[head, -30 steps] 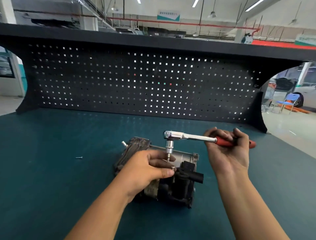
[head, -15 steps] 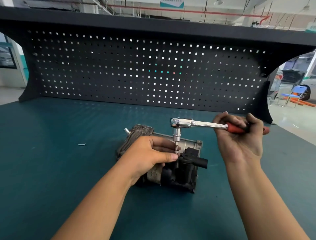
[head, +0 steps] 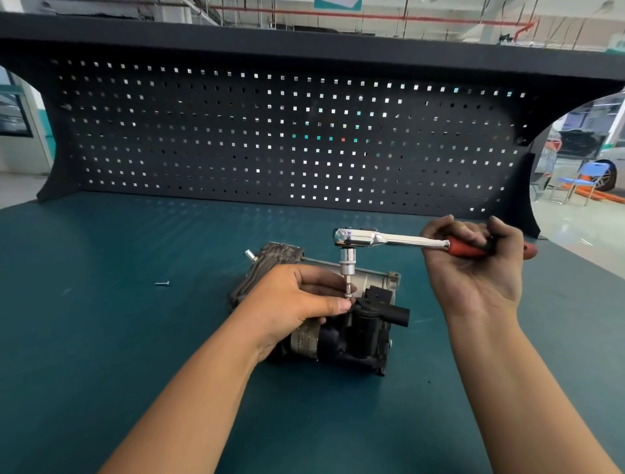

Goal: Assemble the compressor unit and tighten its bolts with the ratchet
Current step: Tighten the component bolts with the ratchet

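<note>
- Bench top (head: pixel 101 338) teal mat, black pegboard (head: pixel 270 135) beyond fingers; loose screw (head: pixel 162 283) left of them.
- L hand (head: pixel 297 301) pinches bit (head: pixel 347 287) at compressor (head: pixel 355 335).
- R hand (head: pixel 473 267) curled round ratchet (head: pixel 389 238) handle.

one compressor (head: pixel 368 338); one ratchet (head: pixel 399 239); one loose bolt (head: pixel 162 283)

A: Any readable text?
B: None. The teal sign (head: pixel 337 3) at top centre of frame is cut off. The print on the silver label (head: pixel 303 338) on the compressor (head: pixel 368 324) is blurred.
A: Ratchet (head: pixel 389 238) markings?
B: Too small to tell.
</note>
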A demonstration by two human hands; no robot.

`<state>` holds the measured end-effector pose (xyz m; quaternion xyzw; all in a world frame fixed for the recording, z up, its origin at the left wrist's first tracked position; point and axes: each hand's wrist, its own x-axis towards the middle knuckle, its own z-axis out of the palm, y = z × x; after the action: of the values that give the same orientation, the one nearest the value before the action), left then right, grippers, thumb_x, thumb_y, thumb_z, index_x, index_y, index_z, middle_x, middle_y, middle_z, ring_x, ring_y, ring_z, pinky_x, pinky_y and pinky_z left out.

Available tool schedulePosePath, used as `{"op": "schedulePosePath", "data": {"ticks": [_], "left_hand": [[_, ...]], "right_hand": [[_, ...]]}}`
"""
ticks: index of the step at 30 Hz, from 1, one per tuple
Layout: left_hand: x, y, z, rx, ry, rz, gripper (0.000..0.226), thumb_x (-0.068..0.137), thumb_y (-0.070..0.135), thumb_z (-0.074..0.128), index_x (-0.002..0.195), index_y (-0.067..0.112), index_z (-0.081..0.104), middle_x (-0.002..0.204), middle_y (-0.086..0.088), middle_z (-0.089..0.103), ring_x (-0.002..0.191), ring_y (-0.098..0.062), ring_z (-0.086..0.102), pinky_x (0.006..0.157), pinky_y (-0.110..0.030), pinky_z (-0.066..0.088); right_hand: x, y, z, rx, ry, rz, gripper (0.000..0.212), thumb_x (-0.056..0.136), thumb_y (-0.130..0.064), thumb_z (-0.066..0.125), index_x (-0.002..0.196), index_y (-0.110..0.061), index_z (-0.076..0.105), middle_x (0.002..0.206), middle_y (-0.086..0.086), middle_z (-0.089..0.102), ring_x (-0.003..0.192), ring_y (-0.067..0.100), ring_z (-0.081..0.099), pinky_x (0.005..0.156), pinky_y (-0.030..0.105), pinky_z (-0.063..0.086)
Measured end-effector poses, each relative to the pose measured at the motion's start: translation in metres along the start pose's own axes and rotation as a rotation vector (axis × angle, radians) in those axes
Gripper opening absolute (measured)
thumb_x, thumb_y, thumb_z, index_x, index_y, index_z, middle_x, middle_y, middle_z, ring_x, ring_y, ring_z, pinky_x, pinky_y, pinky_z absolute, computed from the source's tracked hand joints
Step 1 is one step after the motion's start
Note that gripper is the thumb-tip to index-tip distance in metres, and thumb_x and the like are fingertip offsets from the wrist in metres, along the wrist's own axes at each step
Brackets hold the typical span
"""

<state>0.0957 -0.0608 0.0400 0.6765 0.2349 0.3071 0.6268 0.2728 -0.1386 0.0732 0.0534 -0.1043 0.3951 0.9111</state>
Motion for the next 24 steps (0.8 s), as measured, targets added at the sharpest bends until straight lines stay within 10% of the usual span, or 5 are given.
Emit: {"op": "schedulePosePath", "data": {"ticks": [24], "left_hand": [[0.003,-0.006,0.001,0.018,-0.016,0.088,0.017,0.074,0.004,0.072,0.081,0.02,0.072,0.081,0.004,0.074,0.058,0.002,0.06,0.045,-0.013,0.041]], "right_hand": [[-0.074,0.015,0.012,-0.576,-0.341,-0.411,0.029,0.082,-0.01,0.045,0.054,-0.016,0.05,0.051,-0.001,0.045,0.053,0.016,0.046,0.068,0.027,0.048]]}}
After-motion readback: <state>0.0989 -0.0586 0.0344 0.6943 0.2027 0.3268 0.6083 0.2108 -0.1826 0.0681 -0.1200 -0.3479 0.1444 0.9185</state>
